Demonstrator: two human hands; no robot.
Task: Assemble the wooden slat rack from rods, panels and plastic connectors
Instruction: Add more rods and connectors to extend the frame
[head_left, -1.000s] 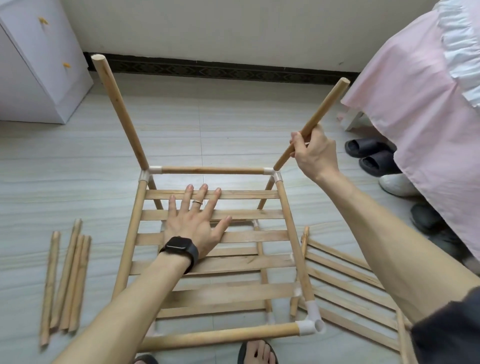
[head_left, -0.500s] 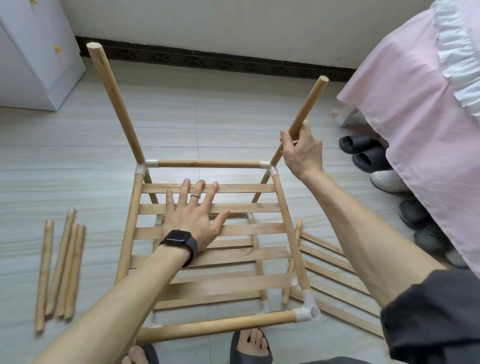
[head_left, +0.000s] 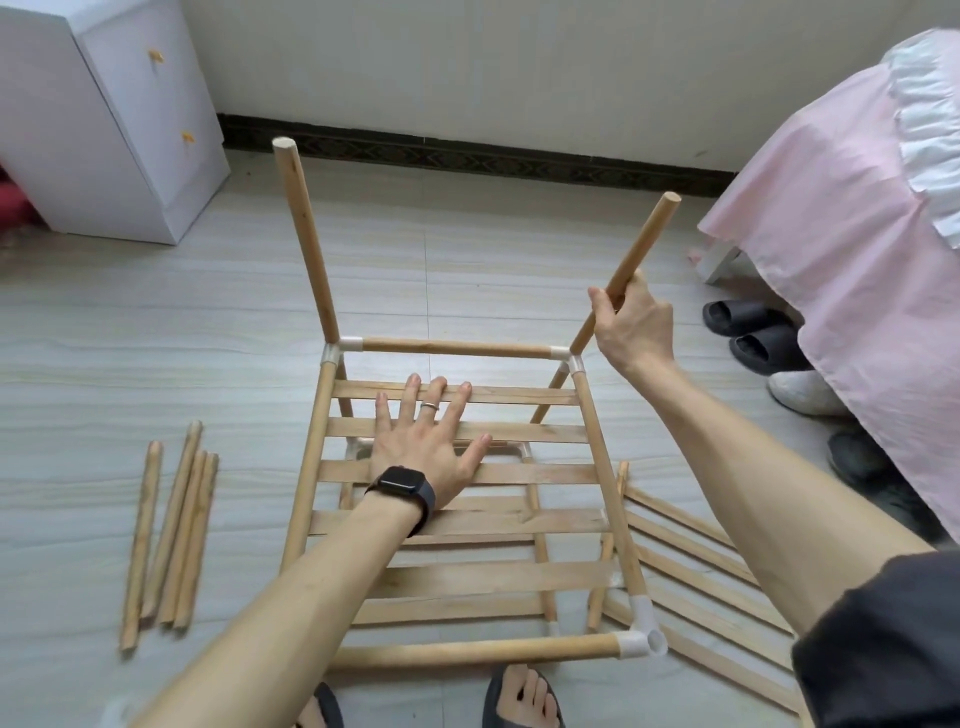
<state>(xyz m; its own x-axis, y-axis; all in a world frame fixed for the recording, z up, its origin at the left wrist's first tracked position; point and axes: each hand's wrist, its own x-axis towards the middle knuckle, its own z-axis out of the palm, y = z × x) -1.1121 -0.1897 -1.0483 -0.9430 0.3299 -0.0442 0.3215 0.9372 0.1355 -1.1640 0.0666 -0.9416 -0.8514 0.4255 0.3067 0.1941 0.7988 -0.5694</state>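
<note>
On flat slats (head_left: 519, 395), left hand (head_left: 426, 447) fingers (head_left: 409, 402) splayed; right hand (head_left: 634, 327) grips round rod (head_left: 644, 239).

Pale wooden rods (head_left: 171, 530), white connectors (head_left: 641, 636)

Pale banded tile floor (head_left: 156, 312) meets off-white wall (head_left: 467, 67) at dark patterned skirting (head_left: 493, 156); white drawer cabinet (head_left: 78, 130) far left, bed with pink cover (head_left: 831, 208) right, dark slippers (head_left: 748, 332) beside it; light soft, even.

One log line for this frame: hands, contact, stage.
left hand: flat on slat panel | right hand: grips upright rod | stage: rod's lower end at far-right connector
</note>
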